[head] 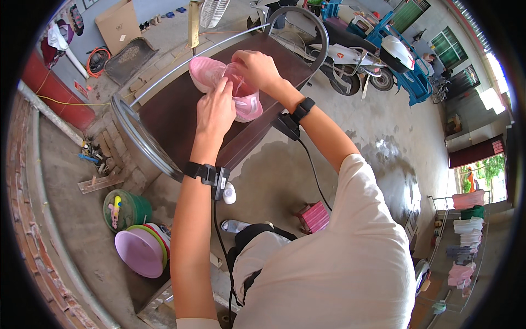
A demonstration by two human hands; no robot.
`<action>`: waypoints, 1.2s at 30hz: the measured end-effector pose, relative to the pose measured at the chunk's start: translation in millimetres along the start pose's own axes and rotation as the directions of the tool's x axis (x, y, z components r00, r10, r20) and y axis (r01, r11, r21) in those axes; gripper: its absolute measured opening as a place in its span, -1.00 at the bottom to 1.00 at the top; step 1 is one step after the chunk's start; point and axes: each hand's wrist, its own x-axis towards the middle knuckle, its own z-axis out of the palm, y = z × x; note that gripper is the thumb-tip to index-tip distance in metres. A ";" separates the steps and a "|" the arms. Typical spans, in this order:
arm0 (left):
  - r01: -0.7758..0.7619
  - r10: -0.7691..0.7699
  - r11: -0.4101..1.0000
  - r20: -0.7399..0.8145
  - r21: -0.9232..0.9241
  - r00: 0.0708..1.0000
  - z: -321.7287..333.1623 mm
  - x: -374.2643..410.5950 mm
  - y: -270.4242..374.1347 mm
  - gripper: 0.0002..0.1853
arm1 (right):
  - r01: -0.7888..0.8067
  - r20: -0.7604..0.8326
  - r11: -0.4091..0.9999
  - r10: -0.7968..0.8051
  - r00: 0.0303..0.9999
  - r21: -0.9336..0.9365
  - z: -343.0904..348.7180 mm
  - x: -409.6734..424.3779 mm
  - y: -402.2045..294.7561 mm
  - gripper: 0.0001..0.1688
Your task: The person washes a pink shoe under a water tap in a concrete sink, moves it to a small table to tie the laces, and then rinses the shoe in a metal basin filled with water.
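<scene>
A pink mesh sneaker (249, 107) lies on the dark brown top of a table or bench (164, 107) with curved metal tubes at its ends. My left hand (216, 107) rests over the near side of the shoe, its fingertips at the laces and tongue. On the other side of the opening, my right hand (257, 70) has its fingers bent down at the laces or tongue. The fingertips partly cover what they touch, so I cannot tell whether either hand pinches a lace. Both wrists wear black straps with small devices and cables.
Metal tubing (137, 137) curves up at the left end, and another loop (324, 37) rises at the right. A standing fan (213, 12) is beyond the top. On the floor are a green bucket (144, 209), stacked basins (139, 251), a pink stool (314, 218) and a white bottle (229, 193).
</scene>
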 end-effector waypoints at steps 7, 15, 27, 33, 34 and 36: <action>0.100 -0.107 0.989 -0.063 -0.107 0.992 3.0 7.8 -1.3 -0.75 | -0.114 0.117 0.984 0.098 0.988 0.138 14.5 -19.4 0.9 -0.62; 0.392 -0.410 0.912 -0.221 -0.122 0.885 10.3 34.1 3.2 -0.79 | -0.157 0.145 0.987 0.159 0.977 -0.027 24.5 -5.7 -2.9 -0.70; 0.301 -0.309 0.950 0.115 0.077 0.944 16.1 14.4 -21.2 -0.76 | 0.026 0.182 0.996 -0.042 0.982 0.090 26.7 -17.6 17.2 -0.68; 0.286 -0.307 0.947 0.157 0.144 0.938 18.6 2.9 -21.4 -0.78 | -0.032 0.336 0.995 -0.002 0.942 0.097 22.9 -13.3 22.4 -0.63; 0.288 -0.305 0.947 0.118 0.143 0.945 19.7 0.9 -22.2 -0.77 | -0.061 0.330 0.986 0.007 0.944 0.154 25.0 -14.1 25.2 -0.62; 0.333 -0.349 0.930 0.087 0.154 0.933 28.3 -2.6 -19.5 -0.76 | -0.104 0.285 0.953 0.020 0.958 0.284 26.1 -16.3 24.2 -0.60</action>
